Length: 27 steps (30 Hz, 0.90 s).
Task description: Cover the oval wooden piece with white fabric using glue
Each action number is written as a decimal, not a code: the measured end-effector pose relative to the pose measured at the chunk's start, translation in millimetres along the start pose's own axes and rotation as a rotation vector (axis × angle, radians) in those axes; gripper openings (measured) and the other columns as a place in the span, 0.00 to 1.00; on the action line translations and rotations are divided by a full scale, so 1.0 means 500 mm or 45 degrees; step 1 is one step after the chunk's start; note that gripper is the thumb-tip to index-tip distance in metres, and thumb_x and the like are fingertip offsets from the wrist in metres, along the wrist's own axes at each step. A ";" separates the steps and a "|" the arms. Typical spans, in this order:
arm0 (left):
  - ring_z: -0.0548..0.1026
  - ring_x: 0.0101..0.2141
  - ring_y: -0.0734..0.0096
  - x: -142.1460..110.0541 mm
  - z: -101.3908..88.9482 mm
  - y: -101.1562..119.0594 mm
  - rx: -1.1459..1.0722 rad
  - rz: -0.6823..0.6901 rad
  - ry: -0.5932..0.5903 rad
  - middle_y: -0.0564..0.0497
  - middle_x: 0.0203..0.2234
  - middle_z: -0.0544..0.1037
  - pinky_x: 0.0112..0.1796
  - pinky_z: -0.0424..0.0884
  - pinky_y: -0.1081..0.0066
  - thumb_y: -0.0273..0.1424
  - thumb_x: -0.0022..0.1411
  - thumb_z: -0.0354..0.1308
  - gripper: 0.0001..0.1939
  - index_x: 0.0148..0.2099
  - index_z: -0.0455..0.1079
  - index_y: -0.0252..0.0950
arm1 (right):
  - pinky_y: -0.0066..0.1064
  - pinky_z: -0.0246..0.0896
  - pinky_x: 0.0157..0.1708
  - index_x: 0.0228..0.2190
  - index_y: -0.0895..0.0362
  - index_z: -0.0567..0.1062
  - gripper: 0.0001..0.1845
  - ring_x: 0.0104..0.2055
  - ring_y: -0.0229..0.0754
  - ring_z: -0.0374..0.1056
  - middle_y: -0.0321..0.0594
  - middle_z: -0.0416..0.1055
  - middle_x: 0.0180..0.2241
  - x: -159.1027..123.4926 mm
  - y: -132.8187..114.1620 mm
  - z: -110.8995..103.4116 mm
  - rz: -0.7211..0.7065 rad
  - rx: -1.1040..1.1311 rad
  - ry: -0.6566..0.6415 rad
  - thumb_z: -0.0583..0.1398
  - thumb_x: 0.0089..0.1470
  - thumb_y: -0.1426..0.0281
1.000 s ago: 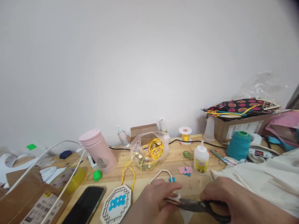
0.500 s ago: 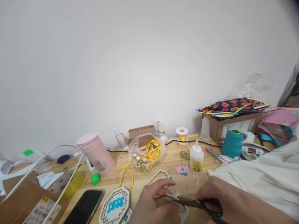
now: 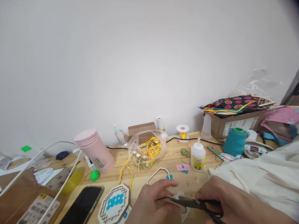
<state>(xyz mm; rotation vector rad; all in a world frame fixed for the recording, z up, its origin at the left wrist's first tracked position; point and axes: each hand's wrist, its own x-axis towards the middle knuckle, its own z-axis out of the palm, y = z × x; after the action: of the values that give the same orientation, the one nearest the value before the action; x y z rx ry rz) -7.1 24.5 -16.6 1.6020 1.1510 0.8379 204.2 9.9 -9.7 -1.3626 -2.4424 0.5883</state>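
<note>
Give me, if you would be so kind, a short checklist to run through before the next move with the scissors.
1. Scissors gripped in the right hand: ok.
2. White material steadied by the left hand: ok, as far as it shows.
3. Left fingers clear of the blades: cannot tell; they are very close and partly hide the contact.
4. Squeeze bottle standing upright: ok.
5. Bottle nozzle closed: cannot tell.
6. Phone away from the blades: ok, it lies beyond the octagonal ornament.
</note>
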 end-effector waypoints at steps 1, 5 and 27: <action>0.76 0.26 0.73 -0.001 -0.001 0.001 0.011 -0.011 -0.009 0.58 0.21 0.79 0.30 0.69 0.79 0.15 0.40 0.58 0.21 0.36 0.73 0.42 | 0.23 0.43 0.18 0.17 0.57 0.70 0.14 0.20 0.33 0.54 0.30 0.62 0.17 0.000 0.002 0.001 0.000 -0.003 -0.008 0.64 0.39 0.60; 0.76 0.28 0.72 -0.003 -0.006 0.009 0.195 0.005 0.003 0.59 0.22 0.80 0.33 0.68 0.77 0.16 0.39 0.61 0.21 0.36 0.73 0.44 | 0.24 0.45 0.18 0.19 0.58 0.72 0.16 0.21 0.35 0.57 0.33 0.65 0.19 0.001 0.006 0.007 -0.001 -0.042 -0.015 0.63 0.40 0.57; 0.76 0.35 0.67 -0.002 -0.025 0.011 0.182 -0.072 -0.182 0.55 0.29 0.79 0.40 0.68 0.73 0.24 0.46 0.60 0.19 0.42 0.71 0.43 | 0.25 0.44 0.22 0.26 0.53 0.72 0.11 0.23 0.37 0.55 0.29 0.60 0.19 -0.005 0.004 -0.004 0.177 0.038 -0.095 0.63 0.33 0.75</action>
<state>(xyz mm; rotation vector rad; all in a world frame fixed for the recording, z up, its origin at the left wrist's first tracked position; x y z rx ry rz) -17.1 26.7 -7.4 1.7085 1.1699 0.6051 208.0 9.1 -9.0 -1.5339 -2.3993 0.7174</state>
